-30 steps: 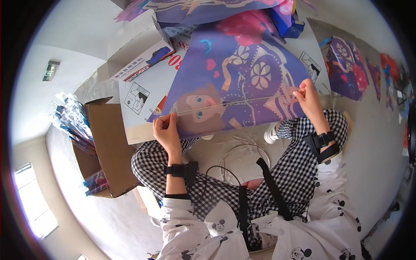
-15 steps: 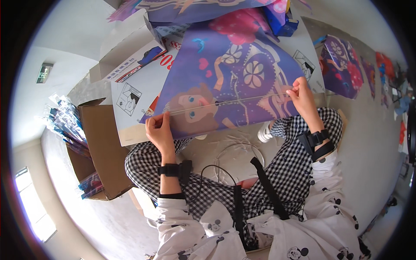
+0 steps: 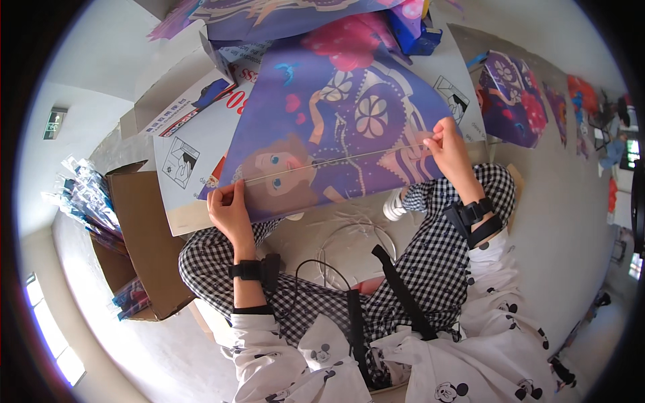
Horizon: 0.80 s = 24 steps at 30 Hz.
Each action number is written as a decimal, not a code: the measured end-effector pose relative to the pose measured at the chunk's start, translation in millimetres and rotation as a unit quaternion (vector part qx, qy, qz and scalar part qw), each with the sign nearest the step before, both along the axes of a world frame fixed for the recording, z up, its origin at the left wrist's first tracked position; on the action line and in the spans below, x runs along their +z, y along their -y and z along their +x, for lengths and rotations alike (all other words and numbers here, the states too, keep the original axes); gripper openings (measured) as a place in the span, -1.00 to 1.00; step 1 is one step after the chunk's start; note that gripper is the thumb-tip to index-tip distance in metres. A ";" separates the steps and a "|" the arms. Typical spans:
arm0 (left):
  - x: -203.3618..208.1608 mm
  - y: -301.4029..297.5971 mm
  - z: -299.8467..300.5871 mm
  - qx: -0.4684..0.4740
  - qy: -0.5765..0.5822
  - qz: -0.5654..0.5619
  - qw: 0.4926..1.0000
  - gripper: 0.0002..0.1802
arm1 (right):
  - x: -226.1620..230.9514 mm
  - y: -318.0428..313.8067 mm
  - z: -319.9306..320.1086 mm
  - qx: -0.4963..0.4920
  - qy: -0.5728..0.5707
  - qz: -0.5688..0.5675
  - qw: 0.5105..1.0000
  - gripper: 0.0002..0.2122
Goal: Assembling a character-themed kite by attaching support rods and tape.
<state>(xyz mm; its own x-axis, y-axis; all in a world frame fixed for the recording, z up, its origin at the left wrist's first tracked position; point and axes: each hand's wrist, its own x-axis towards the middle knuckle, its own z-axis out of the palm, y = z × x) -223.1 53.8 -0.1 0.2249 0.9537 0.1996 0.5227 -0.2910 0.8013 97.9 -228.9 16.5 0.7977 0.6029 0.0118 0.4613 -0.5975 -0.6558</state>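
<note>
A purple printed sheet with a cartoon figure, pink flowers and hearts lies over a white printed cardboard surface, its near edge toward my lap. Across its lower part runs a thin pale strip, stretched straight between my hands; whether it is tape or cord I cannot tell. My left hand pinches its left end by the sheet's left edge. At the right edge, my right hand pinches the other end between thumb and fingertips. Both hands are closed, close to the sheet's surface.
A blue tape dispenser sits at the far right of the cardboard. More printed sheets lie at the far end. An open brown box with plastic-wrapped packs stands left. On the floor are a clear ring and scraps.
The whole view has shifted slightly, so everything sits a little further left. Both hands keep their pinch, and the strip stays stretched across the sheet in about the same place.
</note>
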 end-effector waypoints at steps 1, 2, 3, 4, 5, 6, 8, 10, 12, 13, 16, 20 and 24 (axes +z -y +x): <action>-0.3 -0.3 -0.5 0.000 0.000 0.009 1.000 -0.78 | 0.3 -0.7 -0.3 0.004 0.002 0.003 1.000 -0.72; -0.7 -0.7 -0.6 0.000 -0.001 0.018 1.000 -0.77 | 0.6 -1.3 -0.6 0.008 0.005 0.005 1.000 -0.72; -1.3 -1.2 -0.6 -0.003 -0.004 0.019 1.000 -0.77 | 1.0 -1.7 -1.0 0.012 0.020 0.007 1.000 -0.72; -1.2 -1.8 -1.1 -0.004 -0.002 0.018 1.000 -0.77 | 1.6 -2.8 -2.1 0.011 0.021 0.006 1.000 -0.72; -1.1 -2.3 -1.7 -0.001 -0.008 0.021 1.000 -0.77 | 2.4 -3.9 -3.6 0.011 0.026 0.005 1.000 -0.72; -1.2 -2.1 -2.2 0.002 -0.014 0.024 1.000 -0.77 | 3.4 -5.1 -5.0 0.011 0.030 0.005 0.999 -0.72; -0.5 -0.6 -0.6 -0.001 -0.016 0.026 1.000 -0.76 | 6.1 -4.7 -5.7 0.005 0.028 -0.002 1.000 -0.73; -1.1 -0.6 0.4 -0.001 -0.022 0.025 0.999 -0.76 | 3.9 -3.9 -4.6 0.000 0.030 -0.001 1.000 -0.74; -0.9 -0.4 1.0 -0.003 -0.021 0.026 0.999 -0.76 | 2.4 -5.1 -4.9 -0.011 0.033 -0.001 0.999 -0.73; -0.5 -0.5 0.1 -0.003 -0.023 0.029 0.999 -0.76 | 0.9 -6.2 -5.4 -0.021 0.034 0.000 0.999 -0.73; -2.4 -2.1 -3.6 -0.005 -0.042 0.057 0.997 -0.77 | -3.8 -9.4 -5.9 -0.034 0.017 -0.001 0.999 -0.71; 0.7 2.3 1.3 0.004 -0.038 0.042 0.998 -0.77 | -10.1 0.4 4.3 -0.049 0.127 -0.021 0.990 -0.73; 5.3 3.5 1.2 0.009 -0.046 0.058 0.997 -0.77 | 18.2 -35.0 -42.0 -0.067 0.075 0.128 0.987 -0.78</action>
<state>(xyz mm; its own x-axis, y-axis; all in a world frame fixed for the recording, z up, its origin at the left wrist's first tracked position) -221.9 50.3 5.3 0.2301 0.9292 0.2891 0.5980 -0.3694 0.7113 55.9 -193.9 34.7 0.8478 0.4544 0.2735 0.4925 -0.4831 -0.7240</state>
